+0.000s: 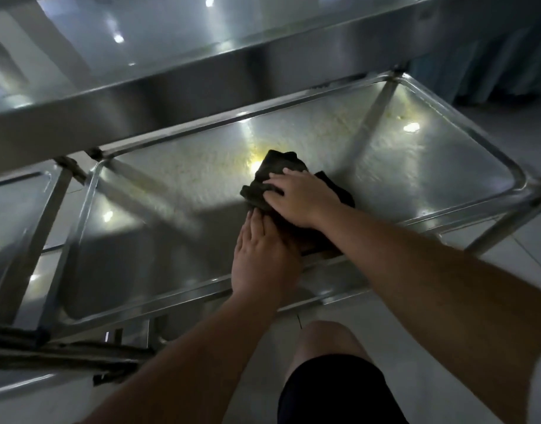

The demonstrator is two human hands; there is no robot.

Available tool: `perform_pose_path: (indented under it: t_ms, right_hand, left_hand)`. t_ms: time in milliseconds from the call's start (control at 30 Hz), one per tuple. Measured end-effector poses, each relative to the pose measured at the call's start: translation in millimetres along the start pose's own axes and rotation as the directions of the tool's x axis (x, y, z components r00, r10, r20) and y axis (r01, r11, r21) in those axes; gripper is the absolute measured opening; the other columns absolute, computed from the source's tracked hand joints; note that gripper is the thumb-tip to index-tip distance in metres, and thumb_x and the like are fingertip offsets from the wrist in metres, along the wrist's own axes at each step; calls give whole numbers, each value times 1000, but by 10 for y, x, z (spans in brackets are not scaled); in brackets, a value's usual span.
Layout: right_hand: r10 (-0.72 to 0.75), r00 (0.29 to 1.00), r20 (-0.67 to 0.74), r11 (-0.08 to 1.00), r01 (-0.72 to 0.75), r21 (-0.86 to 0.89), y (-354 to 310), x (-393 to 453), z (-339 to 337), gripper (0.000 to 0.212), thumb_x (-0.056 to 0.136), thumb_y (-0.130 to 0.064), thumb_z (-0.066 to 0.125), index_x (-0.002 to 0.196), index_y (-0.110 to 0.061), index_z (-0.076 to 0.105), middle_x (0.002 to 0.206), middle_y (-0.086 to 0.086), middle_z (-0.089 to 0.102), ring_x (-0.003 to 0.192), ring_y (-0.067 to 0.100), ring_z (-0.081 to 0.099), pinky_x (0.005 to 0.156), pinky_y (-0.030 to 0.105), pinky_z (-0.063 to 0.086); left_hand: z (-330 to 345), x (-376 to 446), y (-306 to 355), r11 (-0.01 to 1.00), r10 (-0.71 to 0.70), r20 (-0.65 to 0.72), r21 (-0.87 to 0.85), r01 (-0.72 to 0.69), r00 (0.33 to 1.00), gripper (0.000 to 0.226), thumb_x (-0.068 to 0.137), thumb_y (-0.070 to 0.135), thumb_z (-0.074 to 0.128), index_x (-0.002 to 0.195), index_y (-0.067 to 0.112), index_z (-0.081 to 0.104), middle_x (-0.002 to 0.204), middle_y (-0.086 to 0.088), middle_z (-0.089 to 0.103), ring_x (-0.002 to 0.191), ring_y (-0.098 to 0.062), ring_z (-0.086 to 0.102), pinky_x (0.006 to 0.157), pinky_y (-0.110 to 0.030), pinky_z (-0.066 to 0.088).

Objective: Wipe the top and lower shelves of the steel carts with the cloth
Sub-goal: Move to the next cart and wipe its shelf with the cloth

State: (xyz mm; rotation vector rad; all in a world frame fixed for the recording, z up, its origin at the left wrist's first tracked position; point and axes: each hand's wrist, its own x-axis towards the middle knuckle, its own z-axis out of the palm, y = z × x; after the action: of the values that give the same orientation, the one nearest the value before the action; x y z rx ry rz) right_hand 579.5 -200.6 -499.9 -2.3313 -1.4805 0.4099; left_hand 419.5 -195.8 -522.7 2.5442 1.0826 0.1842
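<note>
A dark cloth point(278, 169) lies bunched on the lower shelf point(177, 191) of a steel cart, near the shelf's middle right. My right hand point(300, 200) lies flat on top of the cloth, fingers spread, pressing it down. My left hand point(263, 255) rests just in front of it, palm down on the near part of the cloth at the shelf's front rim. The shelf surface shows pale yellowish streaks around and behind the cloth. The cart's top shelf point(134, 41) juts out above, at the top of the view.
A second cart's lower shelf point(15, 209) adjoins on the left. Steel legs and rails point(505, 215) frame the shelf at its corners. Pale tiled floor point(523, 142) lies to the right. My bare knee point(327, 341) and dark shorts are below the hands.
</note>
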Motion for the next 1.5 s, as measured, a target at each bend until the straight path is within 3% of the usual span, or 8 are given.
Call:
perform_pose_path:
  t_ms: [367, 633, 767, 900, 1067, 1300, 1400, 1500]
  right_hand:
    - [665, 708, -238, 728, -686, -6, 2447, -1098, -1231, 74, 92, -58, 20, 149, -20, 48, 157, 18, 42, 143, 42, 37, 119, 58, 30]
    - [496, 790, -359, 843, -538, -21, 1393, -1412, -622, 35, 93, -54, 32, 93, -26, 53, 90, 2, 52, 92, 27, 51, 80, 44, 44]
    - [266, 906, -330, 944, -314, -102, 600, -1294, -152, 64, 90, -61, 31, 123, -22, 70, 130, 6, 69, 126, 32, 59, 101, 44, 48]
    - [144, 983, -112, 978, -159, -133, 71, -1090, 121, 81, 91, -70, 17, 153, -31, 50, 164, -9, 41, 155, 18, 30, 123, 41, 26]
    - [109, 993, -48, 993, -112, -49, 318, -1041, 36, 81, 86, -78, 25, 152, -38, 51, 164, -14, 40, 155, 12, 28, 125, 42, 27]
    - [535, 804, -259, 830, -557, -13, 393, -944, -43, 77, 87, -65, 27, 147, -26, 55, 162, 1, 44, 151, 32, 34, 119, 54, 29]
    - [434, 881, -186, 888, -454, -76, -256, -754, 210, 73, 91, -61, 25, 150, -25, 52, 163, 2, 41, 153, 31, 30, 121, 54, 26]
    - [231, 970, -80, 964, -239, -115, -1123, -558, 612, 73, 93, -60, 23, 153, -26, 48, 167, -1, 36, 156, 28, 25, 124, 52, 19]
  left_hand:
    - [27, -18, 69, 999, -19, -42, 35, 20, 999, 69, 106, 37, 34, 164, 3, 22, 173, -15, 20, 162, -28, 11, 132, -41, 10]
    - [-51, 22, 86, 999, -19, 29, 51, 17, 999, 68, 105, 34, 37, 162, 0, 25, 170, -18, 23, 160, -32, 16, 130, -45, 14]
    - [-236, 128, -110, 998, 52, 74, 35, -55, 996, 60, 104, 39, 40, 155, 8, 38, 164, -11, 33, 156, -30, 26, 124, -46, 25]
    - [-454, -9, -691, 997, 25, -18, 75, -24, 1000, 68, 107, 53, 35, 164, 18, 28, 175, -5, 18, 163, -22, 6, 130, -44, 11]
    - [-879, -242, -1715, 982, -106, -58, 150, 114, 993, 67, 105, 61, 31, 164, 30, 25, 176, 0, 15, 163, -19, 6, 129, -50, 15]
    - [-1149, -690, -2640, 921, -96, 18, 381, 82, 995, 37, 96, 34, 67, 125, 12, 69, 152, -35, 45, 143, -66, 32, 113, -78, 28]
    - [-1152, -655, -2595, 941, -206, -16, 270, 203, 978, 56, 105, 49, 30, 153, 22, 41, 167, -27, 27, 158, -50, 13, 127, -65, 13]
    - [-1103, -676, -2541, 958, -209, -157, 166, 235, 965, 51, 110, 31, 45, 157, 14, 34, 162, -33, 34, 154, -55, 22, 124, -69, 20]
